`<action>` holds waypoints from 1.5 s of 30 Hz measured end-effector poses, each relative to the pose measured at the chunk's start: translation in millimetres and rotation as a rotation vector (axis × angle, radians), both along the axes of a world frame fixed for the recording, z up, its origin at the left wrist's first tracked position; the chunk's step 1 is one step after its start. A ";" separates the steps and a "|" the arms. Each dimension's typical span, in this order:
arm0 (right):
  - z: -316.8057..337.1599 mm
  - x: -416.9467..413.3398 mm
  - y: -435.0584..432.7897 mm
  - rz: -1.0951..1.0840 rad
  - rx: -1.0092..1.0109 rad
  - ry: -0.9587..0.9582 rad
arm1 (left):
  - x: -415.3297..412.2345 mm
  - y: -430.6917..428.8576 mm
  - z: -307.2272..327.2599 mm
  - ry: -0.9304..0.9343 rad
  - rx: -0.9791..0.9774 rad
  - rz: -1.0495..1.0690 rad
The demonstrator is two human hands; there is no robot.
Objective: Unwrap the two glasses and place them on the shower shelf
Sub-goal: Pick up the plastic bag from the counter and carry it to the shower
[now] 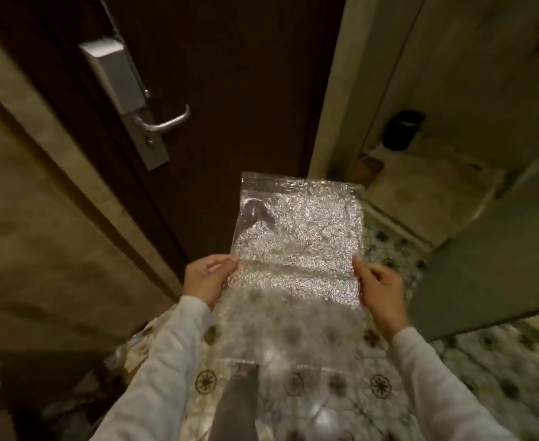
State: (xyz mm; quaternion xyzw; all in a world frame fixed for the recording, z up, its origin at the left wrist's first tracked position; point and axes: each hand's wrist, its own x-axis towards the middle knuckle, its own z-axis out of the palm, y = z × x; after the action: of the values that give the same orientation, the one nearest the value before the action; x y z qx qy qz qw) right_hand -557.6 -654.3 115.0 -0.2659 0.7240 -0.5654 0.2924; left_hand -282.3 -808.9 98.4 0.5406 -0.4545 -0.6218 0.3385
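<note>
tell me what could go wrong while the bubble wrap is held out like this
1. The left hand and right hand only pinch the side edges of the clear bubble wrap sheet, so it could slip out.
2. Its loose lower end hangs low over the patterned tile floor, so it might get stepped on.

Bubble wrap (297, 249): lower part hazy, and its bottom edge is lost against the floor pattern showing through.
Dark patch (257, 213): on the wrap's upper left; cannot tell what it is.
Left hand (206, 276): fingers under the wrap's edge not clearly seen.
Right hand (379, 291): blurred, so the fingertips at the wrap's edge are indistinct.
Sleeves (166, 361): both cut off by the bottom edge.
Dark object (403, 130): on the far ledge, too blurred to name.
Brown object (368, 165): blurred, partly behind the door frame.
Floor tiles (452, 393): pattern smeared at right.
</note>
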 end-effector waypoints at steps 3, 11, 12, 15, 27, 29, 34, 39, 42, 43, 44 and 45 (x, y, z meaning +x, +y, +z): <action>2.9 -11.6 -32.5 -0.088 -0.013 -0.013 | -22.3 -52.0 7.4 -0.022 -0.038 -0.071; 20.3 -38.2 -91.1 -0.187 -0.075 0.027 | -75.3 -166.4 25.9 0.032 -0.013 -0.338; 21.7 -43.8 -96.1 -0.206 -0.080 0.005 | -83.6 -176.3 28.1 0.038 -0.023 -0.387; 20.3 -65.1 -107.3 -0.272 -0.095 -0.049 | -112.8 -202.3 30.5 0.068 -0.035 -0.514; 5.5 -194.7 -138.4 -0.440 -0.104 -0.140 | -277.3 -274.5 19.3 0.055 -0.031 -0.670; 4.3 -232.3 -147.3 -0.463 -0.108 -0.150 | -319.2 -288.2 19.8 0.036 -0.052 -0.688; 8.4 -332.9 -170.0 -0.512 -0.124 -0.194 | -429.4 -316.2 28.8 0.028 -0.064 -0.730; 13.0 -425.4 -189.3 -0.530 -0.127 -0.209 | -528.5 -341.7 34.6 -0.008 -0.062 -0.780; 18.6 -468.0 -201.0 -0.538 -0.124 -0.206 | -572.7 -357.0 40.0 -0.014 -0.050 -0.820; 19.8 -480.8 -204.2 -0.539 -0.112 -0.208 | -585.6 -361.8 42.9 -0.011 -0.043 -0.828; 20.7 -493.2 -207.2 -0.542 -0.109 -0.216 | -598.2 -366.6 45.7 -0.008 -0.043 -0.837; 21.1 -505.6 -209.8 -0.542 -0.117 -0.223 | -611.0 -371.3 48.0 -0.006 -0.043 -0.847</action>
State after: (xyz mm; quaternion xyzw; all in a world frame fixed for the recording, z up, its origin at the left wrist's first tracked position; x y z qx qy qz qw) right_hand -1063.2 -864.1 136.1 -0.0156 0.6981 -0.6894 0.1926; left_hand -893.4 -1180.1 146.4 0.3007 -0.6505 -0.6946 0.0631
